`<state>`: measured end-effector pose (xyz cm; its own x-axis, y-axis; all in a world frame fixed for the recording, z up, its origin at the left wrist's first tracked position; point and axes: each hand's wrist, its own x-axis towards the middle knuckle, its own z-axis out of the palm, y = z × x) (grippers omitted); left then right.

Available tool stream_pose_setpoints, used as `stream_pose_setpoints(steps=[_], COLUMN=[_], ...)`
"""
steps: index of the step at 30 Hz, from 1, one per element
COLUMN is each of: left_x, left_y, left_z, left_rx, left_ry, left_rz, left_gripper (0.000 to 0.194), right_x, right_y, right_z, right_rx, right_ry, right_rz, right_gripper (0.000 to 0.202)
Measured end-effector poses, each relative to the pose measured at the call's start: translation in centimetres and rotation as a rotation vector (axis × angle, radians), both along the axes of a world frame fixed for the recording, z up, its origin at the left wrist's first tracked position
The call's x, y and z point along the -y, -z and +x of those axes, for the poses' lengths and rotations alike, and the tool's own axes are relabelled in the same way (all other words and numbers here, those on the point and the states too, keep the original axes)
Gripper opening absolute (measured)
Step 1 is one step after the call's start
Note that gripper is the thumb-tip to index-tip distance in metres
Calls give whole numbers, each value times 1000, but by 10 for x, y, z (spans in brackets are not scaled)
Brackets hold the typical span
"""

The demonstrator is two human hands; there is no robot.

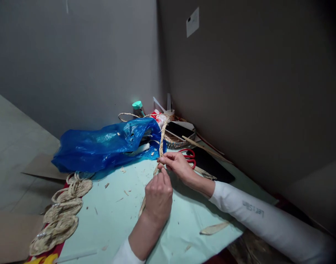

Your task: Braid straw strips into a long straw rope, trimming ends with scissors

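Note:
A braided cord of pale dry husk strips (162,141) runs upright through the middle, its far end by the clutter at the back. My right hand (176,164) pinches it between thumb and fingers. Just below and to the left, my left hand (159,190) is closed around the lower strands, part of which hang past its left side. The fingertips of both hands almost touch. What lies inside the left fist is hidden.
A blue plastic bag (101,145) lies behind my hands. Red-handled scissors (192,158) and a phone (180,130) are at right. Coiled braided pieces (57,227) line the left edge. A loose husk strip (214,228) lies on the pale green sheet (109,220). Walls meet behind.

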<state>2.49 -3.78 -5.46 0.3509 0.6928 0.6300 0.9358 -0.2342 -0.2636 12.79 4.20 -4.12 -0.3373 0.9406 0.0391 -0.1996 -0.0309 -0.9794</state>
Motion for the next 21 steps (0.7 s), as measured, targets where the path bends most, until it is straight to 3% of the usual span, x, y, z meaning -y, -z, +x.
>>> stream_pose_setpoints(steps=[2,5,8,9,12,14,17,21], left_x=[0,-1,-9,-13,-22,-25,-25,-23], left_y=[0,-11,-24,-27,-27,-24,-21,-21], left_z=[-2,-9,-20,-23,-28,-30,-31,-32], left_rx=[126,472,842,986,1418,1610,1617,1197], left_ry=[78,184,96,85,239,275,207,104], left_rz=[-88,-131,-103,-192,-733,-933,-906,-631], left_gripper=[31,19,17,20,24,25,24,29], right_x=[0,0,1,2,4,3,1,-1], right_y=[-3,-5,-3,-2,3,4,1,-6], right_z=[2,5,6,6,5,6,12,20], right_rx=[-7,4,24,23,13,36,157,528], right_ry=[3,-6,-65,-106,-221,-249,-290,-262], right_rz=[-12,21,95,121,194,225,283,554], right_gripper=[20,23,26,27,25,19,14,7])
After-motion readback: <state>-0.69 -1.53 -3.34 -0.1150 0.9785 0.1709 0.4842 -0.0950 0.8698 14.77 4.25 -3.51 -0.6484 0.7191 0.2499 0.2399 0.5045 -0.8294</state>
